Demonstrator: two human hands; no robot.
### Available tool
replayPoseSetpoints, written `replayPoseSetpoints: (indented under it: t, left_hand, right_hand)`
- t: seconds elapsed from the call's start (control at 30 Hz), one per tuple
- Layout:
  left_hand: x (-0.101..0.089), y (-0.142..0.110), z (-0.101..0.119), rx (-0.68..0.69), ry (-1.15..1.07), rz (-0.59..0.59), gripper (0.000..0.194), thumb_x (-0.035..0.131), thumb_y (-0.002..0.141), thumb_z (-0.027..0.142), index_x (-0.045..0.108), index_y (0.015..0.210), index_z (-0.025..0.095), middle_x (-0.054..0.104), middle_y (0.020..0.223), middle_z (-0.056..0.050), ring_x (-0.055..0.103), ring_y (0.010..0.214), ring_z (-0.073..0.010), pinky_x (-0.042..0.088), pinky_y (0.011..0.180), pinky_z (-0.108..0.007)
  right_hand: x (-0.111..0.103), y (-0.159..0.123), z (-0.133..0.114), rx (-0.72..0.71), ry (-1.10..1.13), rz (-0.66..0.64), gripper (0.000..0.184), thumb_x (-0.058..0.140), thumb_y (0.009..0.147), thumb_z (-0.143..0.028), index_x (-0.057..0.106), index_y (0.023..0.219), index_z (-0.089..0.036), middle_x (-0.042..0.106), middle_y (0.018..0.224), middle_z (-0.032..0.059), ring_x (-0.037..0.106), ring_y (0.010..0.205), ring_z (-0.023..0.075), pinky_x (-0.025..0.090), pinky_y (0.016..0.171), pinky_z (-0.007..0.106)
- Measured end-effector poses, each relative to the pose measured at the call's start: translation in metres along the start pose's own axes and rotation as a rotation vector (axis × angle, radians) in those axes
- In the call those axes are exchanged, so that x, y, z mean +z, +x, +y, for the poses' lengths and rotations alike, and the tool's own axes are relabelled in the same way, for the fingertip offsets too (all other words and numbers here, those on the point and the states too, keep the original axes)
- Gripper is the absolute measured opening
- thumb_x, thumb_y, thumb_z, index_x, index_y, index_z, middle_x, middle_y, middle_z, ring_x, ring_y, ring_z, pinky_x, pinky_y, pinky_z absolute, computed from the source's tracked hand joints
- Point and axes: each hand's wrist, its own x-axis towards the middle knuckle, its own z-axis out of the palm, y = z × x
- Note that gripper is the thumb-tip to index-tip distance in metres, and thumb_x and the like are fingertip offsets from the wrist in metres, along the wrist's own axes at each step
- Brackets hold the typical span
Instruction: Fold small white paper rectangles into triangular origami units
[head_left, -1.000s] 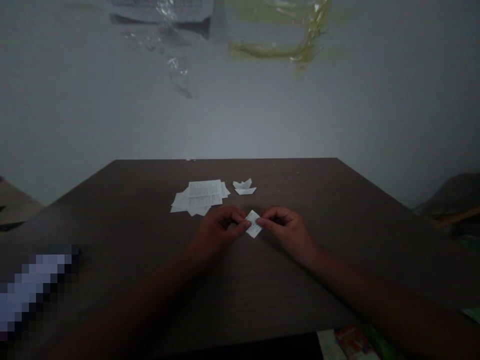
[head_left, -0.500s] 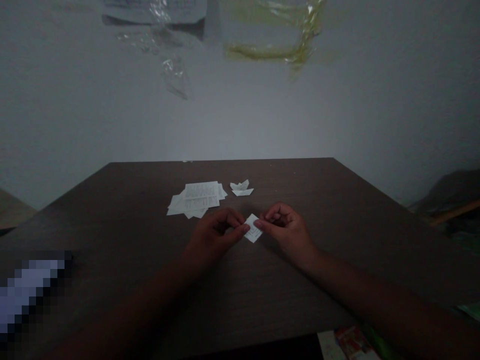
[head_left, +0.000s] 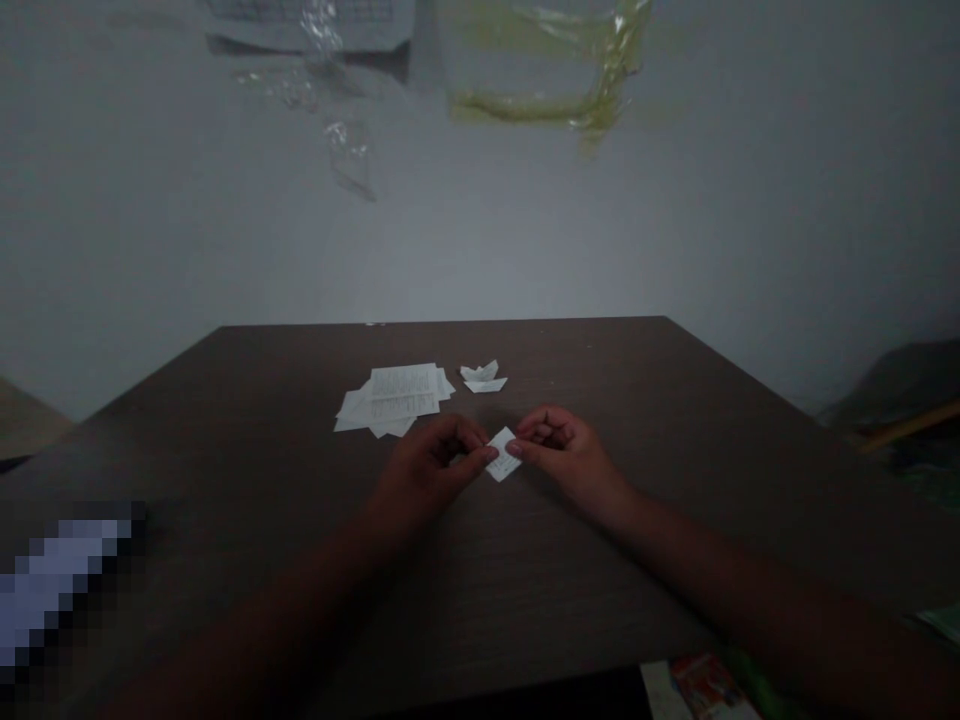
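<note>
A small folded white paper piece (head_left: pixel 503 456) sits diamond-wise just above the dark wooden table (head_left: pixel 675 470), pinched from both sides. My left hand (head_left: pixel 431 470) grips its left corner between thumb and forefinger. My right hand (head_left: pixel 562 455) grips its right corner the same way. Both hands rest near the middle of the table.
A loose stack of printed paper slips (head_left: pixel 397 396) lies behind my left hand. A small folded paper shape (head_left: pixel 484 377) lies to its right. Crumpled clear and yellowish tape (head_left: pixel 540 70) clings to the wall above. Colourful items (head_left: pixel 701 685) lie below the table's front edge.
The two hands have drawn slightly closer together on the small paper piece, which now looks a bit narrower. The view barely shifted.
</note>
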Motion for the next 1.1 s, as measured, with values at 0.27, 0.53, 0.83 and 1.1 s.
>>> replayPoseSetpoints:
  t: [0.27,0.53,0.83,1.1]
  left_hand:
    - [0.003,0.003,-0.010,-0.013,-0.083,0.002,0.032,0.091,0.086,0.035,0.062,0.097,0.026,0.082,0.086,0.001,0.079,0.081,-0.0219,0.063,0.078,-0.035]
    - [0.005,0.004,-0.013,-0.013,-0.076,-0.013,0.026,0.089,0.088,0.037,0.067,0.094,0.024,0.081,0.088,-0.001,0.078,0.083,-0.0215,0.059,0.078,-0.034]
    - [0.001,0.008,-0.012,-0.049,0.146,-0.101,0.028,0.075,0.094,0.048,0.078,0.079,0.024,0.073,0.076,-0.002,0.062,0.073,-0.0210,0.046,0.066,-0.031]
    - [-0.003,0.006,-0.003,-0.023,0.183,-0.013,0.027,0.078,0.094,0.042,0.076,0.074,0.024,0.074,0.074,-0.001,0.066,0.073,-0.0217,0.049,0.068,-0.031]
  right_hand:
    - [-0.002,0.000,-0.001,0.016,0.013,-0.088,0.048,0.102,0.075,-0.052,0.063,0.088,-0.027,0.074,0.081,-0.0017,0.070,0.074,0.0180,0.058,0.073,0.034]
    - [-0.002,-0.002,-0.001,0.036,-0.028,-0.103,0.047,0.101,0.077,-0.052,0.062,0.087,-0.028,0.073,0.080,-0.0015,0.073,0.077,0.0198,0.058,0.072,0.034]
    - [-0.002,0.003,0.001,0.045,0.019,-0.051,0.047,0.105,0.070,-0.048,0.065,0.083,-0.027,0.075,0.075,-0.0025,0.071,0.070,0.0182,0.058,0.069,0.032]
    - [-0.014,0.010,0.003,0.108,-0.189,-0.065,0.042,0.099,0.074,-0.060,0.077,0.072,-0.024,0.072,0.068,-0.0011,0.057,0.062,0.0156,0.044,0.061,0.030]
